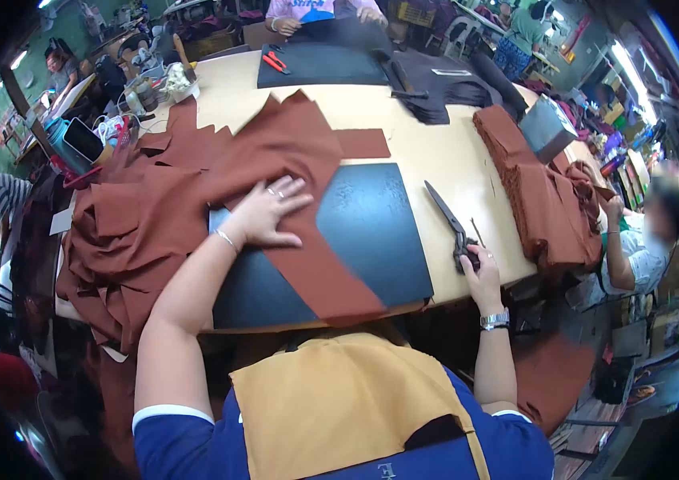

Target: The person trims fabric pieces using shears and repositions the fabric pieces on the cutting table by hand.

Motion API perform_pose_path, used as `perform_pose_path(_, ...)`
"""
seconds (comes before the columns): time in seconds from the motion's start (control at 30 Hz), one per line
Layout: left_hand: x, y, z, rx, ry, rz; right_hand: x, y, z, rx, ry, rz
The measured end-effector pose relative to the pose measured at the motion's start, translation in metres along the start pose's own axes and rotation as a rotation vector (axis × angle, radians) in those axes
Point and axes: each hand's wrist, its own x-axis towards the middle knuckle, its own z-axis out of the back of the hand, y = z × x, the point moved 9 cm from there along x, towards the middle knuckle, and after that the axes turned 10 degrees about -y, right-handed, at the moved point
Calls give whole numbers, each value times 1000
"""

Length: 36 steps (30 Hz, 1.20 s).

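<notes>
My left hand (270,213) lies flat with spread fingers on a reddish-brown piece of fabric (291,148). A strip of that fabric runs down across a dark board (379,220) to the table's near edge. To the right of the board, my right hand (483,278) has its fingers on the handles of a pair of scissors (445,210). Their blades look closed, point away from me and lie along the tabletop. A crumpled heap of the same fabric (127,228) spreads left of the board, joining or overlapping the piece under my left hand.
A stack of folded brown fabric (527,192) stands at the right, beside a grey box (547,128). Across the table (227,88), a person handles dark cloth near another dark board (315,72) bearing a red-handled tool (275,62). Another person sits at the right.
</notes>
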Motion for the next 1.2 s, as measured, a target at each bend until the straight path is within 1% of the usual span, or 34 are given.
perform_pose_path(0.03, -1, 13, 3, 102, 8, 13, 0, -1, -1, -28, 25, -7)
perform_pose_path(0.1, -8, 40, 4, 139, -80, 120, 2, -5, -4, -80, 69, -14)
perform_pose_path(0.13, -16, 35, 15, 161, -144, 159, 5, -4, -3, -118, 59, -4)
perform_pose_path(0.2, -34, 28, 21, 120, -250, 313, 13, -9, -11, -173, 143, -8)
perform_pose_path(0.23, -44, 21, 22, 100, -301, 393, 16, -16, -16, -199, 188, -8)
perform_pose_path(0.27, -52, 6, 25, 89, -308, 433, 19, -37, -26, -209, 177, 5)
perform_pose_path(0.3, -60, -11, 24, 63, -315, 436, 22, -35, -31, -255, 282, -85)
perform_pose_path(0.37, -68, -49, 21, -21, -304, 382, 29, -15, -28, -348, 497, -259)
perform_pose_path(0.4, -67, -67, 19, -40, -281, 345, 29, -15, -34, -243, 540, -255)
perform_pose_path(0.5, -58, -114, 12, -158, -232, 229, 6, -22, -57, 629, 633, -681)
perform_pose_path(0.53, -54, -122, 10, -173, -240, 220, 1, -3, -50, 713, 566, -691)
perform_pose_path(0.57, -49, -127, 8, -187, -249, 209, -7, 5, -48, 716, 573, -686)
perform_pose_path(0.63, -42, -124, 0, -196, -262, 192, -26, 20, -46, 841, 554, -698)
perform_pose_path(0.67, -40, -124, -2, -198, -269, 184, -37, 30, -45, 930, 553, -748)
perform_pose_path(0.7, -38, -125, -2, -214, -274, 175, -47, 35, -42, 922, 543, -749)
perform_pose_path(0.77, -34, -131, 2, -249, -285, 161, -61, 42, -42, 978, 593, -678)
perform_pose_path(0.87, -33, -139, -9, -288, -276, 129, -80, 42, -38, 874, 674, -719)
perform_pose_path(1.0, -36, -126, -10, -327, -340, 226, -94, 45, -18, 758, 846, -744)
perform_pose_path(1.1, -43, -113, -11, -543, -379, 373, -111, 34, -8, 821, 996, -759)
perform_pose_path(1.13, -46, -111, -7, -671, -409, 419, -112, 42, -4, 853, 1061, -720)
perform_pose_path(1.2, -51, -111, -8, -774, -383, 418, -121, 42, -10, 911, 1136, -738)
